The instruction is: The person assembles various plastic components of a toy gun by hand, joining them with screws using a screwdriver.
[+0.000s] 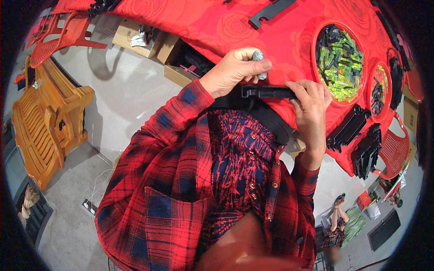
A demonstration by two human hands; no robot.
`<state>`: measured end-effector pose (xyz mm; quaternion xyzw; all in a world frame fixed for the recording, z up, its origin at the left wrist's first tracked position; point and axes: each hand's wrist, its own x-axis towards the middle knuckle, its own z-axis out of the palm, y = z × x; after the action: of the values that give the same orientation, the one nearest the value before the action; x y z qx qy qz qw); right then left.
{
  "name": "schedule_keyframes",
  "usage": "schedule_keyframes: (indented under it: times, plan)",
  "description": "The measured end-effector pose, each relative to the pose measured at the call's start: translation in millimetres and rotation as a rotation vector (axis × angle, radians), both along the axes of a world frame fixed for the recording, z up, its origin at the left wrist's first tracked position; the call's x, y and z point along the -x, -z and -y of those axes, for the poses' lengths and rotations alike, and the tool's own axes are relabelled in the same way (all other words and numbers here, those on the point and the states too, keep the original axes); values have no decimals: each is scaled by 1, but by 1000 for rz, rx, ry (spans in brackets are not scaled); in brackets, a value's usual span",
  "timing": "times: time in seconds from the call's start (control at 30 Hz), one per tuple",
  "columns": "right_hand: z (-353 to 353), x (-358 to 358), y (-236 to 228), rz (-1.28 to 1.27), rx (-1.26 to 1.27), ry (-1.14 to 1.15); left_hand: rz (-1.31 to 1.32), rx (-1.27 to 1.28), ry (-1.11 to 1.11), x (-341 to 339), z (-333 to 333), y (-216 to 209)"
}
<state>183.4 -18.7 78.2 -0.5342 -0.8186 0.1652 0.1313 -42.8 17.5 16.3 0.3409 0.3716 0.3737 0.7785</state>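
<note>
Black plastic strip (267, 91), held level at the near edge of the red-clothed table (217, 22); right hand (311, 105) clamped on its right end; left hand (233, 72) fisted around a small grey tool (258, 57), just above the strip's left end; round tray of green and black pieces (340, 63) right of the strip; step judged: working the strip's left end; next move calls for steady support from the right hand.

Red tablecloth (235, 27) with rose pattern. Black plastic strip (269, 92). Grey stone-like lump (258, 57). Red round tray (316, 58) with black and yellow-green pieces (340, 63). Red-and-navy plaid shirt (158, 194) over red-navy streaked top. Orange-brown wooden bench (45, 122). Red plastic chair (63, 38). Grey floor (122, 90).
</note>
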Motion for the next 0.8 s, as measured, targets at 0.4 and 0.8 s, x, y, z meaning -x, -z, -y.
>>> schedule_keyframes:
  times: [0.4,0.8]
  plan:
    - [2,-1,1,-23,11,-13,456,78,155,4,1,9]
    - [1,-2,1,-39,14,-29,518,233,170,4,-2,9]
